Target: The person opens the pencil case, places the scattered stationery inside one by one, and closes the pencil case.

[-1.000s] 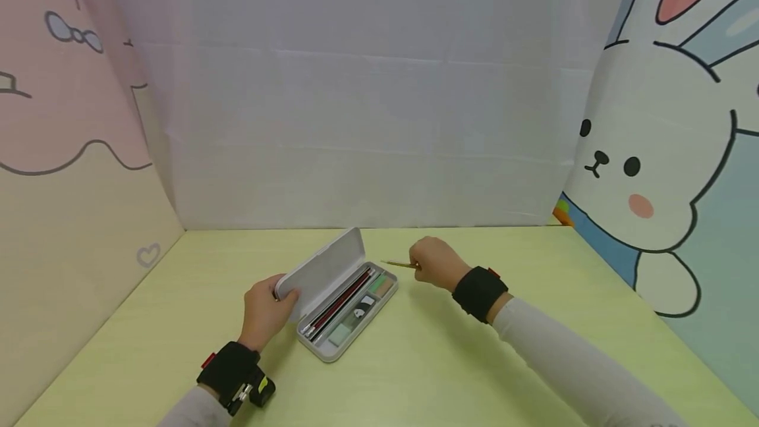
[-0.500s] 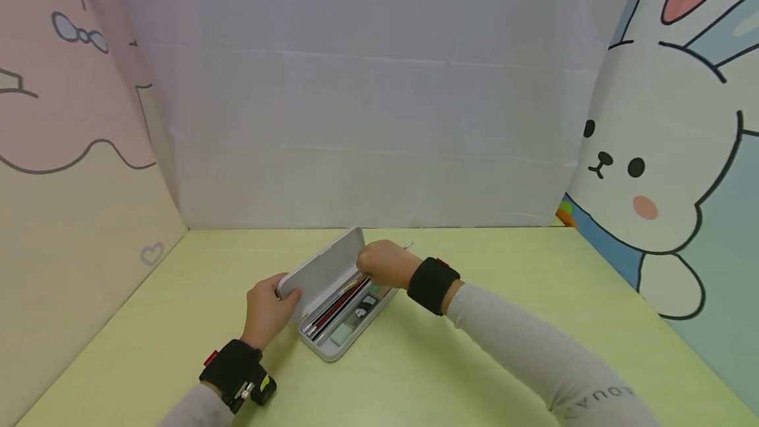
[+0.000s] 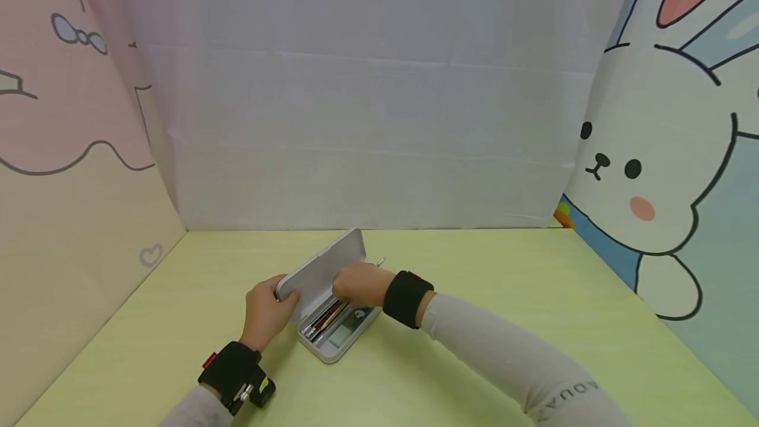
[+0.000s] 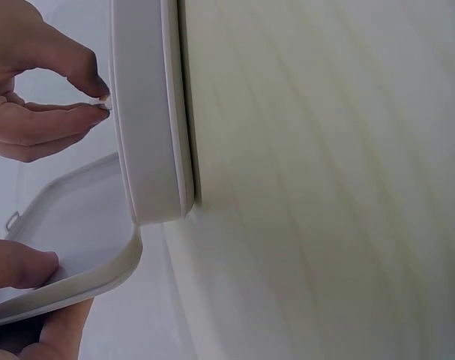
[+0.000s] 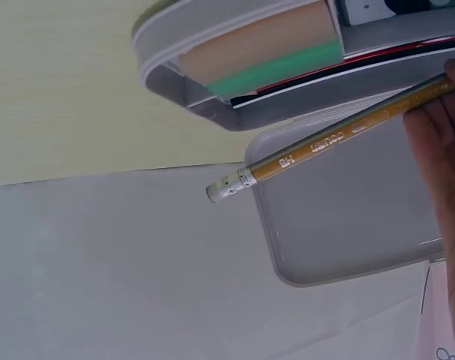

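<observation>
A light grey pencil case [image 3: 329, 356] lies open on the table. My left hand [image 3: 265, 312] grips its raised lid [image 3: 323, 272], the thumb [image 4: 21, 264] on the inner face in the left wrist view. Over the case's far half, my right hand [image 3: 363, 284] pinches a yellow pencil [image 5: 324, 144]. The pencil slants, its eraser end [image 5: 233, 184] sticking out past the hand on the far side. Dark and red pencils [image 3: 320, 320] lie in the long slot. Beside them sits a pale green block [image 3: 340, 335]; a tan-and-green block [image 5: 264, 49] shows in the right wrist view.
The yellow-green table [image 3: 474, 374] runs back to a white sheet [image 3: 379, 117]. Cartoon panels stand on both sides, a pink one [image 3: 71, 111] at left and a rabbit one [image 3: 664, 150] at right. Black straps [image 3: 408, 299] sit round the wrists.
My right hand has carried the pencil from right of the case leftward and down over it, and further toward its near end since half a second ago. My left hand stays on the lid.
</observation>
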`<state>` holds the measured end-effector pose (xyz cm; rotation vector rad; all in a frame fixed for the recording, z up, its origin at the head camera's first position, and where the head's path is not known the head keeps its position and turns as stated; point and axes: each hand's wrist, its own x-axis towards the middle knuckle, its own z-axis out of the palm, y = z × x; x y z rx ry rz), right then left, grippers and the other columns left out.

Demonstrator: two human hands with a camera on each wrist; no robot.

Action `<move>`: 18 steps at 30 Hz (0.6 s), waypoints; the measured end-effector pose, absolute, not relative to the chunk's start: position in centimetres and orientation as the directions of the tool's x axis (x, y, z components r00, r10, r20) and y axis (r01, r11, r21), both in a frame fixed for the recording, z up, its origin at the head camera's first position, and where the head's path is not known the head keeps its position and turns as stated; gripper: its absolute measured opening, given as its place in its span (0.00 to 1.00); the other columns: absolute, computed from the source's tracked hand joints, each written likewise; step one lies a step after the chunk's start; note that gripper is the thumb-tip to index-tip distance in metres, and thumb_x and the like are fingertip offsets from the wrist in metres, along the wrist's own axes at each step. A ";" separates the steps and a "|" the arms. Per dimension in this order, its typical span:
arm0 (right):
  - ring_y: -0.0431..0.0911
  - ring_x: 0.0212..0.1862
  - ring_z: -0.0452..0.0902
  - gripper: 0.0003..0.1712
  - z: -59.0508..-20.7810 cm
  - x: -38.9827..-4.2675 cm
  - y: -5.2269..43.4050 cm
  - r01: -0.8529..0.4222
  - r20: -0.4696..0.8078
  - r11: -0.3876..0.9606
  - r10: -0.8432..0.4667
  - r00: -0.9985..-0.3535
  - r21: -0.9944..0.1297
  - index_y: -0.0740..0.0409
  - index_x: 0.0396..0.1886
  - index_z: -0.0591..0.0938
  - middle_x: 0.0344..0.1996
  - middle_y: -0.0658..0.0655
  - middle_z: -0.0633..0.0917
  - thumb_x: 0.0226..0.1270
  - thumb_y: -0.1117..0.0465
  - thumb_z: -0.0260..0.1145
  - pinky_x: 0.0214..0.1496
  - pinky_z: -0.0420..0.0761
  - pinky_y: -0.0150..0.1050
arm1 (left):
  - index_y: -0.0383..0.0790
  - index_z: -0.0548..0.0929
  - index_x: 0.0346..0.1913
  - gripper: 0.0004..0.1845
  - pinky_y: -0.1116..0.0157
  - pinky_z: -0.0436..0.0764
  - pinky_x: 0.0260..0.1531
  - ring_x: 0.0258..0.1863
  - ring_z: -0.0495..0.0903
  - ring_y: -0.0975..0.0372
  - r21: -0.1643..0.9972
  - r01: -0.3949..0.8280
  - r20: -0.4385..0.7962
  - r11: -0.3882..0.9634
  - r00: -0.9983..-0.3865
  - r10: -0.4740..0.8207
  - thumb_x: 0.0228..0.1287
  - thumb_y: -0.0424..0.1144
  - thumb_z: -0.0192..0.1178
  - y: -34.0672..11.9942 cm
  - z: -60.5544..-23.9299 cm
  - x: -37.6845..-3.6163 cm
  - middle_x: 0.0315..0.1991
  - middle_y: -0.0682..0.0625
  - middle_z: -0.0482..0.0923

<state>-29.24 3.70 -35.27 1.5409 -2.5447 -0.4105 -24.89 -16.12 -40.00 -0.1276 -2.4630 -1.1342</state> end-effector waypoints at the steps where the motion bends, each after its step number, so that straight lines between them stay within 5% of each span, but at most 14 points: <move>1: 0.37 0.24 0.55 0.20 -35.4 -29.2 3.5 -0.848 -0.028 0.434 -0.886 -0.463 0.304 0.48 0.16 0.69 0.17 0.44 0.63 0.56 0.66 0.70 0.27 0.55 0.27 | 0.30 0.85 0.39 0.10 0.64 0.81 0.26 0.29 0.86 0.51 0.705 0.255 0.413 0.662 -0.906 -0.090 0.53 0.30 0.64 -16.1 -40.0 -24.9 0.36 0.35 0.86; 18: 0.34 0.26 0.67 0.05 -36.3 -29.8 3.3 -0.886 -0.036 0.409 -0.904 -0.426 0.219 0.50 0.25 0.84 0.25 0.44 0.84 0.56 0.63 0.71 0.29 0.65 0.24 | 0.29 0.85 0.40 0.11 0.68 0.79 0.23 0.28 0.86 0.52 0.707 0.263 0.416 0.657 -0.906 -0.085 0.53 0.29 0.64 -16.2 -40.1 -24.8 0.35 0.34 0.86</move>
